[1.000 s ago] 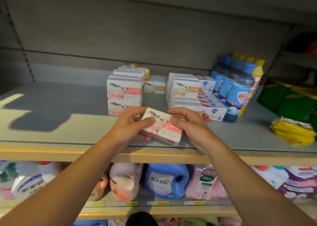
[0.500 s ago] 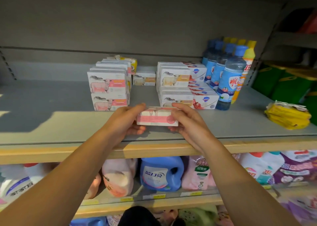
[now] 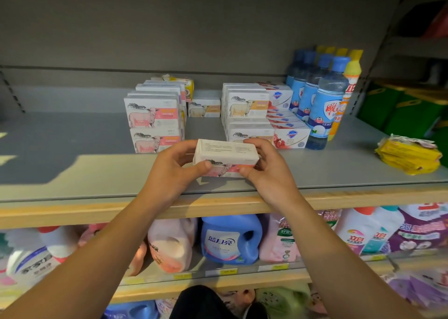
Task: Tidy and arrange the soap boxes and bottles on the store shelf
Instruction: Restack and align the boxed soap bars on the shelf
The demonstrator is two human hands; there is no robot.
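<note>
Both hands hold one pink sheep soap box (image 3: 225,155) just above the grey shelf (image 3: 97,173), its white top face turned up toward me. My left hand (image 3: 177,168) grips its left end and my right hand (image 3: 266,170) grips its right end. Behind it stand a stack of pink sheep soap boxes (image 3: 154,120), a stack of tan sheep soap boxes (image 3: 247,110) and white shield-logo soap boxes (image 3: 288,134). Blue bottles (image 3: 324,100) stand in a row at the right, with yellow bottles (image 3: 346,86) beside them.
A lone tan box (image 3: 204,107) sits at the back between the stacks. Yellow packets (image 3: 407,153) lie at the shelf's right. The left half of the shelf is bare. Detergent jugs (image 3: 230,238) fill the lower shelf.
The box tipped from a slanted flat pose to standing on its long edge, and then turned so its white top faces me. Both hands moved slightly farther in over the shelf.
</note>
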